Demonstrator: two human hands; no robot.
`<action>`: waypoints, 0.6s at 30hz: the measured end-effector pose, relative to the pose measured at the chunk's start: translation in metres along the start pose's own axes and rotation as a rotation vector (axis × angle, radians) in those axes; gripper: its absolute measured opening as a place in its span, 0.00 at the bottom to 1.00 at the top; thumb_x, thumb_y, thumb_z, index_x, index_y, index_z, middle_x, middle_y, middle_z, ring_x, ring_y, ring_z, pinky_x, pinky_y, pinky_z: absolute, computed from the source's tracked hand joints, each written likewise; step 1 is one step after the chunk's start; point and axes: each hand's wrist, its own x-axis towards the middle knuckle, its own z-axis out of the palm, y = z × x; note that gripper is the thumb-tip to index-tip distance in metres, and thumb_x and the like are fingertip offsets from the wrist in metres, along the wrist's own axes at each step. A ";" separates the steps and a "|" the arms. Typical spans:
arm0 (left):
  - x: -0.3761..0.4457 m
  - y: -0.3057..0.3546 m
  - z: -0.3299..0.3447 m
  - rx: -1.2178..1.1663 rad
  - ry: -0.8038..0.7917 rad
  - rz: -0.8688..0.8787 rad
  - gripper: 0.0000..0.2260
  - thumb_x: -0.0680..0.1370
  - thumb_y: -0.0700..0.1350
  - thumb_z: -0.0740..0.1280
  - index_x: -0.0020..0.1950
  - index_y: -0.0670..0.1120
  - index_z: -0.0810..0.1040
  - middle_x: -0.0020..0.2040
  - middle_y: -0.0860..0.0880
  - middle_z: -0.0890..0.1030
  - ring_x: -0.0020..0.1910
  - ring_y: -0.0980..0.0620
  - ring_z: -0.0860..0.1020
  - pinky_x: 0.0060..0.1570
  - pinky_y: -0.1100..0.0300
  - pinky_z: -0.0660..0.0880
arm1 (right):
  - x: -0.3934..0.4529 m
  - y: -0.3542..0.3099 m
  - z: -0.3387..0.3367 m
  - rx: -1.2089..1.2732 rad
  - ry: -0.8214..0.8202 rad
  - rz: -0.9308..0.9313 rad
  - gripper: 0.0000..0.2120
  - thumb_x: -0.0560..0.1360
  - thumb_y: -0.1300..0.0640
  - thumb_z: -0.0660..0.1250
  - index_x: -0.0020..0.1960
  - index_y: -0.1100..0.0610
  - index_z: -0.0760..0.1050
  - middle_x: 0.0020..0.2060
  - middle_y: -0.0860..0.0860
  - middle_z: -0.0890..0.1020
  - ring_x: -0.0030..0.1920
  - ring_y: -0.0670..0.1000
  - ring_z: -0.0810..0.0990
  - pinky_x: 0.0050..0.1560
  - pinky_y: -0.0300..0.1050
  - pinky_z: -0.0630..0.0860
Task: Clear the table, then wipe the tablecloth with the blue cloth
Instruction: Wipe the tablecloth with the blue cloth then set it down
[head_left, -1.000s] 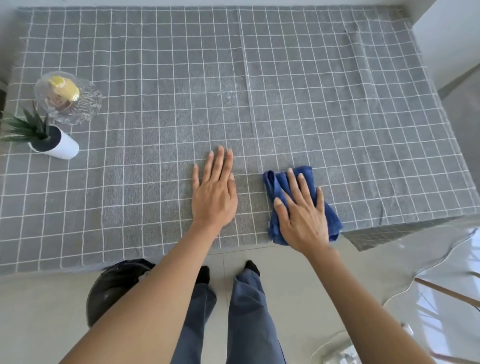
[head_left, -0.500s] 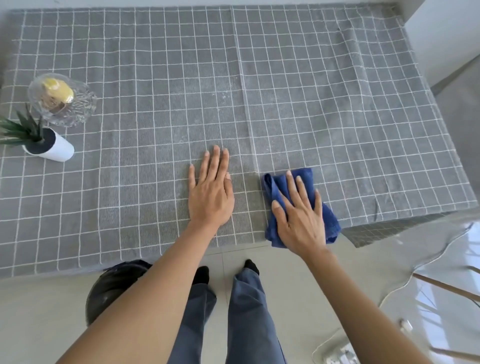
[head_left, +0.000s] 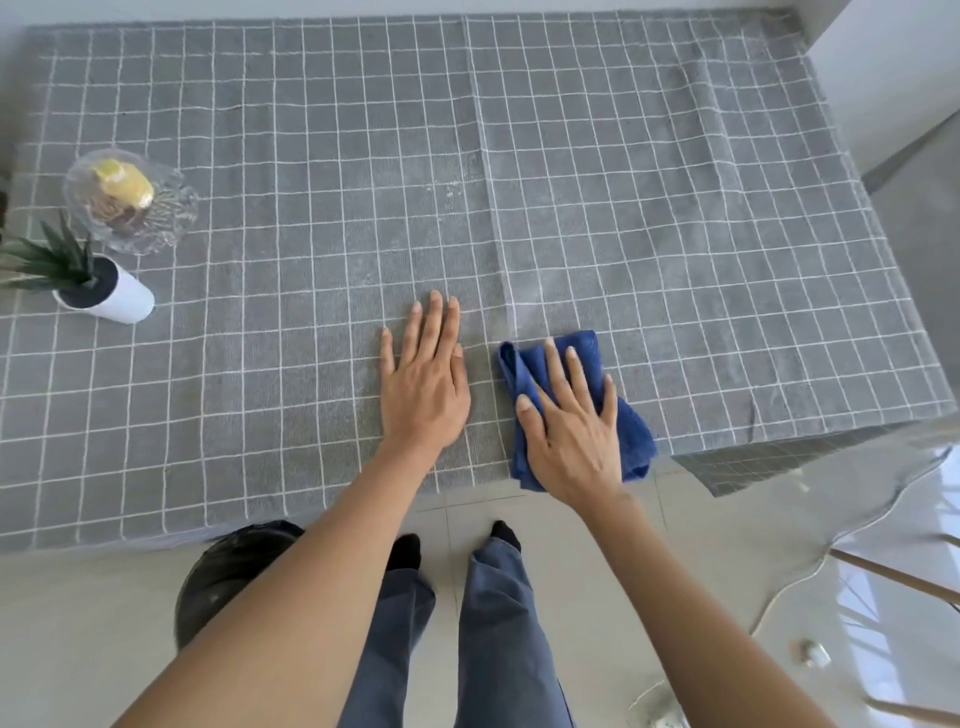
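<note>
A grey tablecloth (head_left: 623, 218) with a white grid covers the table. My right hand (head_left: 571, 426) lies flat on the crumpled blue cloth (head_left: 631, 436) at the table's near edge, pressing it down with spread fingers. My left hand (head_left: 423, 384) rests palm down on the bare tablecloth just left of the cloth, fingers together, holding nothing. A pale dusty patch shows on the fabric beyond the hands, near the centre fold.
At the far left stand a clear glass dish (head_left: 130, 200) holding something yellow and a small white pot (head_left: 111, 293) with a spiky green plant. A black bin (head_left: 228, 577) sits on the floor under the near edge. A chair (head_left: 893, 577) is at the lower right.
My right hand with the blue cloth has slid slightly left and towards me along the near edge. The left hand has stayed planted.
</note>
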 end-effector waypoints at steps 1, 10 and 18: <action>0.000 -0.001 0.000 -0.003 -0.004 0.005 0.24 0.82 0.51 0.39 0.79 0.51 0.44 0.79 0.53 0.45 0.78 0.53 0.44 0.76 0.45 0.43 | 0.003 -0.003 0.001 0.003 0.001 0.000 0.24 0.80 0.42 0.40 0.76 0.42 0.48 0.76 0.42 0.46 0.77 0.46 0.42 0.73 0.57 0.41; -0.008 -0.039 -0.008 0.011 -0.022 -0.055 0.23 0.83 0.51 0.39 0.78 0.53 0.39 0.78 0.54 0.40 0.77 0.53 0.39 0.74 0.46 0.35 | 0.021 0.028 -0.006 0.050 0.065 0.316 0.26 0.81 0.45 0.42 0.77 0.50 0.56 0.78 0.45 0.45 0.76 0.46 0.40 0.73 0.56 0.36; -0.012 -0.040 -0.010 -0.005 0.005 -0.056 0.23 0.83 0.52 0.41 0.78 0.53 0.41 0.79 0.54 0.42 0.77 0.54 0.40 0.74 0.46 0.36 | 0.016 -0.044 0.013 0.038 0.009 -0.048 0.24 0.81 0.44 0.43 0.76 0.43 0.52 0.77 0.43 0.49 0.77 0.47 0.44 0.73 0.58 0.40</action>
